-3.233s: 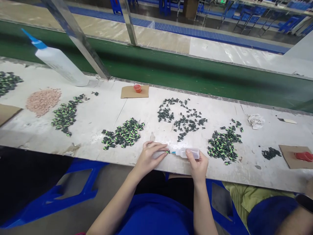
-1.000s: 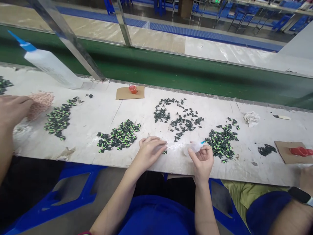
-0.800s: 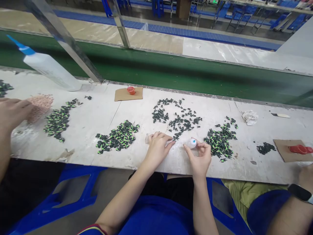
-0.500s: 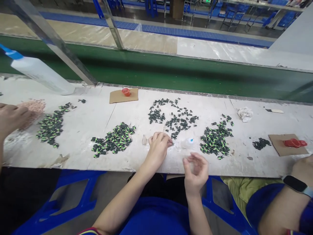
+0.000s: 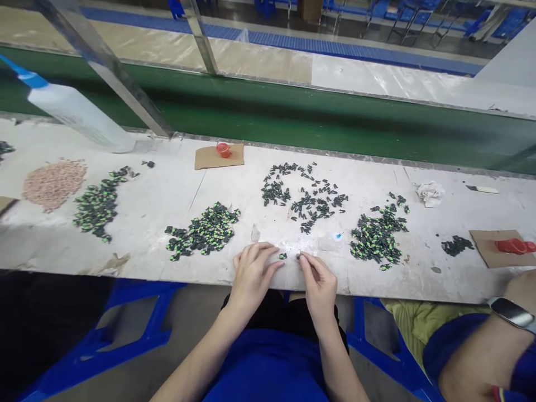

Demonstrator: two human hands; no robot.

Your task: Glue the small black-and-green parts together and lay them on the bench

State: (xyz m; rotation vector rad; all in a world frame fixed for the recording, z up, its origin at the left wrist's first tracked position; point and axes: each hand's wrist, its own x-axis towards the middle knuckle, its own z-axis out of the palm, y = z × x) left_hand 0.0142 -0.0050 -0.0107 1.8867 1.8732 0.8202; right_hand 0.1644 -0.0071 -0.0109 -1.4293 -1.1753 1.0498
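Observation:
My left hand [image 5: 253, 273] is low over the near part of the table, thumb and forefinger closed around a small black-and-green plastic piece [image 5: 282, 256] at their tips. Facing it, my right hand [image 5: 320, 282] pinches a small black part [image 5: 298, 256], mostly covered by the fingertips. A short gap separates the two pieces. Just beyond the right hand lies a small clear bottle with a blue tip [image 5: 330, 241]. Loose small black parts [image 5: 312, 206] are scattered farther back. Piles of black-and-green pieces lie to the left [image 5: 205, 230] and right [image 5: 379, 237].
A red cap [image 5: 223, 149] rests on cardboard [image 5: 205, 158] at the back. Farther left are a large white bottle [image 5: 84, 120] and a heap of pinkish bits [image 5: 54, 181]. Crumpled tissue [image 5: 430, 193] lies at right, near a co-worker's arm with a watch [image 5: 513, 312].
My left hand has drawn back toward me and left. My right hand has come in to the table and closed in a pinch. The co-worker's hand at far left has gone from view.

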